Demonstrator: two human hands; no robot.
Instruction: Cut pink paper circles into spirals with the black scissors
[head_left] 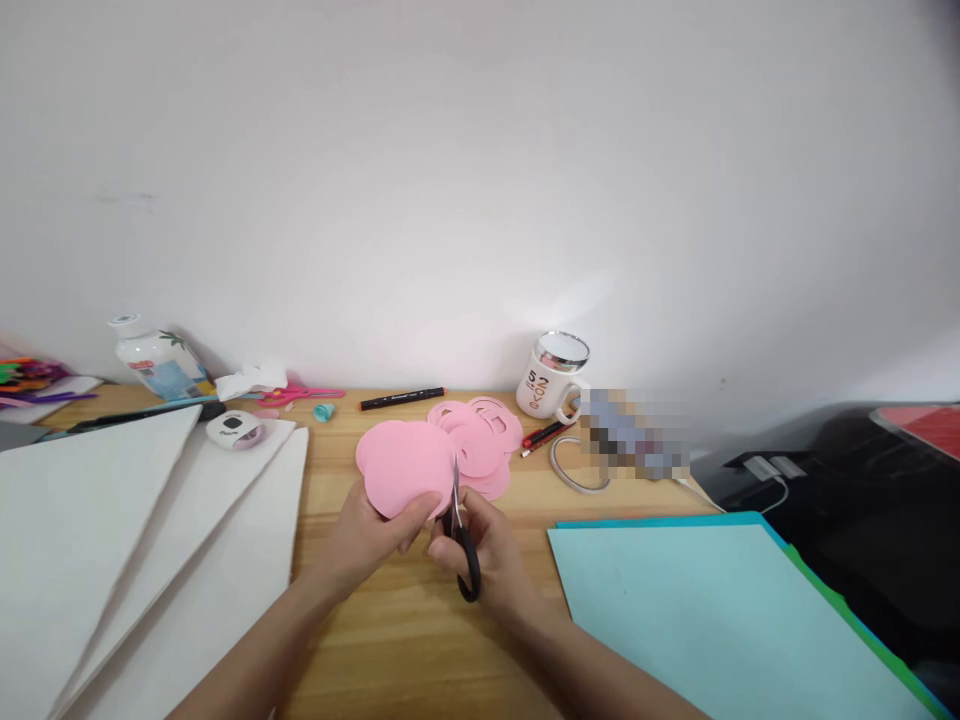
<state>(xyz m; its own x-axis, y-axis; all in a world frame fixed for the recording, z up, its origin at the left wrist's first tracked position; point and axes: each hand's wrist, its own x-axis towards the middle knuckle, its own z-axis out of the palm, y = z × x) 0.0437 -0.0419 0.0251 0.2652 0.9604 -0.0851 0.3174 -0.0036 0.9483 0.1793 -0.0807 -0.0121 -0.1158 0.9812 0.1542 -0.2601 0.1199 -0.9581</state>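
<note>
White sheets (pixel 112 560): fanned, bench (pixel 405 640) left. Left hand (pixel 367 535): pinched on pink sheet (pixel 405 465), held up near bench centre. Scissors (pixel 459 530): blades at sheet's right edge, cut seemingly under way. Right hand (pixel 487 555): closed through the handles. Teal sheet (pixel 697 620): flat, right. Next cut, by judgement: needs sheet held steady against blades.

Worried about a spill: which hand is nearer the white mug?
Right. The right hand, with scissors, sits in front of the mug; the left hand, holding pink paper, is farther left.
</note>
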